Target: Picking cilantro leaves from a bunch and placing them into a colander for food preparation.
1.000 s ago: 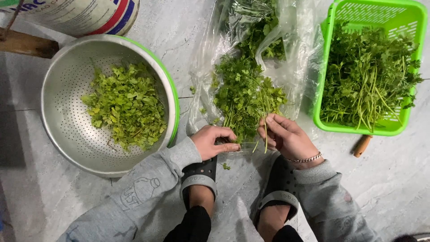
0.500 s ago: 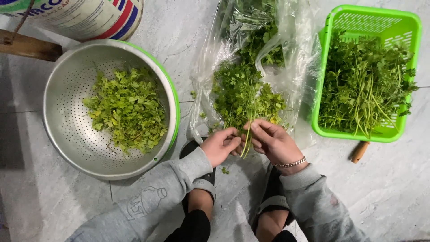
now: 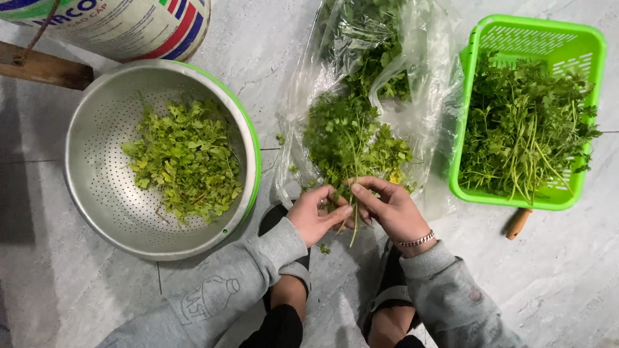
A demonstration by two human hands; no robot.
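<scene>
My left hand (image 3: pixel 314 216) and my right hand (image 3: pixel 387 207) meet at the centre bottom, both pinching the stems of a small bunch of leafy green herb (image 3: pixel 353 193). The stems hang down between my fingers. Just beyond my hands a heap of the same herb (image 3: pixel 351 132) lies on a clear plastic bag (image 3: pixel 425 109) spread on the floor. To the left stands a perforated metal colander (image 3: pixel 97 174) holding picked green leaves (image 3: pixel 184 158).
A bright green plastic basket (image 3: pixel 583 45) full of stemmed herbs (image 3: pixel 522 129) sits at the right, a wooden handle (image 3: pixel 516 224) poking out under it. A printed sack (image 3: pixel 129 22) and a wooden bar (image 3: pixel 45 67) are at top left. My sandalled feet (image 3: pixel 287 258) rest on the grey stone floor.
My hands came together: the left moved right to join the right on the herb stems, and the bunch was lifted slightly off the heap. The view shifted a little.
</scene>
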